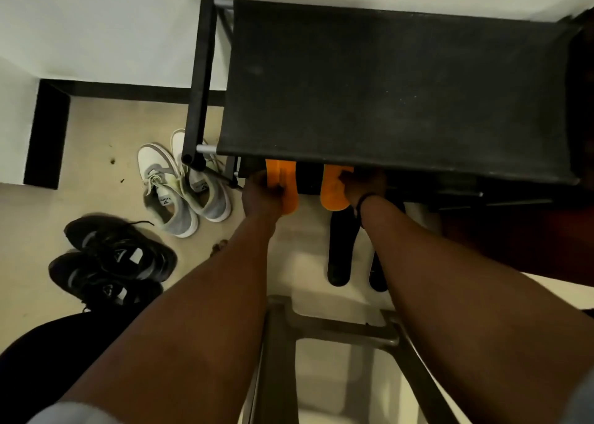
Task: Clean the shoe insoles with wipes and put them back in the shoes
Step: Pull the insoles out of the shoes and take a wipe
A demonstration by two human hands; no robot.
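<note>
While both hands reach under the black rack (385, 86), left hand (262, 195) grips one orange insole (284, 179) and right hand (363, 184) grips the other orange insole (332, 189), both at the shelf edge. Risk: toes catching the low shelf, bending or slipping free onto the floor.

A: How tight is it under the shoe rack (385, 86)?

B: Tight. Its black fabric top shelf overhangs both hands, and the two orange insoles (283, 182) fill the gap at the front edge.

A: Any room to the side?

B: On the left, the rack's black post (199, 79) and the white-and-grey sneakers (183, 185) just beside it block the way. The black sneakers (109, 259) sit nearer. Bare floor (80, 134) lies open beyond them.

A: And below?

B: Two black insoles (340, 250) lie on the floor, and a stool frame (337, 330) crosses between the forearms.
</note>
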